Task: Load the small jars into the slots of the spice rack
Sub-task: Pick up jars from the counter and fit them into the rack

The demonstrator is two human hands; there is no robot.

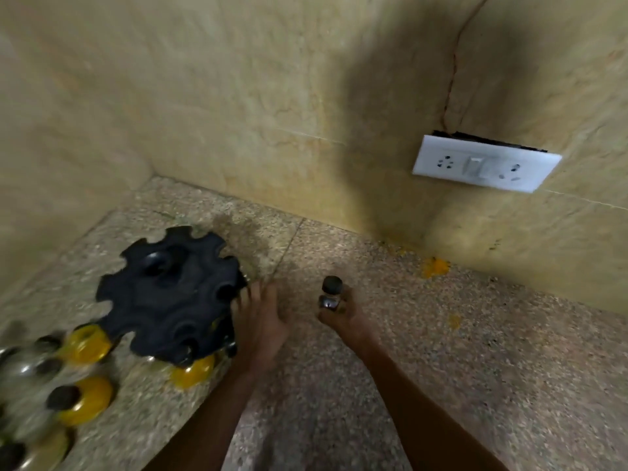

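The right hand point(341, 312) is holding a small glass jar point(330, 294) with a dark cap upright above the speckled stone surface point(458, 362), the fingers point(346, 300) curling round the lower part of the jar so that the cap and neck are standing clear above them. The jar is sitting to the right of the black spice rack point(170, 294) and apart from it, with the left hand point(261, 321) lying between the two. The left hand is reaching toward the rack's right edge with its fingers point(246, 297) straight and spread, the tips touching or just beside the rack; the blur is making it hard to tell which. It is holding nothing.

The rack is standing on the surface near the left corner, its notched round top facing up; dark-capped jars seem to be sitting in its near lower slots, though they are blurred. More jars, some with yellow contents point(85, 345), are lying blurred at the near left of the surface. A white socket and switch plate point(482, 164) is hanging on the tiled wall point(238, 96) at the far right, and yellow powder stains point(435, 266) are showing where the surface is meeting the wall
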